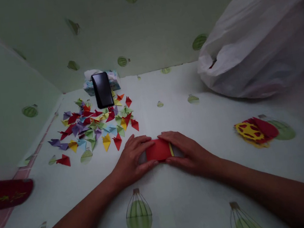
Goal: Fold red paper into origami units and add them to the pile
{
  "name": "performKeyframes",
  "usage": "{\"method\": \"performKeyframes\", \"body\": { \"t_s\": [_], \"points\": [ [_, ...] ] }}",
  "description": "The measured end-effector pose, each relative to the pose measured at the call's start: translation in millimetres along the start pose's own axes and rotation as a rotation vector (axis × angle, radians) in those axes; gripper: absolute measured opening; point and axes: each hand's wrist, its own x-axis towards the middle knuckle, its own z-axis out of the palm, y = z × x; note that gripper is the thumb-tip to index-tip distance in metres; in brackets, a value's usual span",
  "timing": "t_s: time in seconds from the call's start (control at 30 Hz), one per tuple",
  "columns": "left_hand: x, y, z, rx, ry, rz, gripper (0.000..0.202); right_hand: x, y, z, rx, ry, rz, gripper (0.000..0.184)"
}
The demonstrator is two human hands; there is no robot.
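A small stack of red paper (158, 150) with a yellow edge at its right side lies in front of me, between both hands. My left hand (134, 155) grips its left end, fingertips on the far edge and thumb on the near edge. On the right end, my right hand (186, 151) has the same hold, its fingers curled over the far edge and its thumb along the near one. Beyond my left hand spreads a loose pile of folded paper pieces (87, 125) in red, yellow, green, blue and purple.
A black phone (103, 90) leans against a tissue box (114, 80) behind the pile. A large white plastic bag (259, 43) stands at the back right. Red and yellow cutouts (265, 128) lie on the right; a dark red object with yellow marks (10, 194) sits at the left edge.
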Motion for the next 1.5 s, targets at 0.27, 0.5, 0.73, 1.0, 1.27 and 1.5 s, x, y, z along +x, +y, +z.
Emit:
{"method": "performKeyframes", "body": {
  "t_s": [0.27,0.5,0.73,1.0,1.27,1.5],
  "points": [
    [0.5,1.3,-2.2,-0.019,-0.007,-0.014,0.052,0.2,0.6,0.6,0.011,-0.002,-0.002,0.062],
    [0.4,0.9,-2.1,-0.024,-0.013,-0.018,0.048,-0.6,0.5,-0.1,0.012,-0.005,-0.006,0.061],
    [0.9,2.1,-4.0,-0.035,-0.020,-0.024,0.045,-1.8,1.7,2.0,0.019,-0.011,0.007,0.059],
    [1.3,-0.5,0.5,-0.009,0.026,-0.003,0.033,-0.3,0.1,0.6,0.008,-0.019,0.010,0.058],
    [2.1,0.0,1.9,0.015,0.029,0.020,0.013,2.4,-3.3,-1.1,0.031,-0.004,0.012,0.054],
    [2.4,7.0,-7.0,-0.049,0.235,0.103,0.008,2.5,-0.7,-7.6,0.222,0.094,0.082,0.057]
  ]
}}
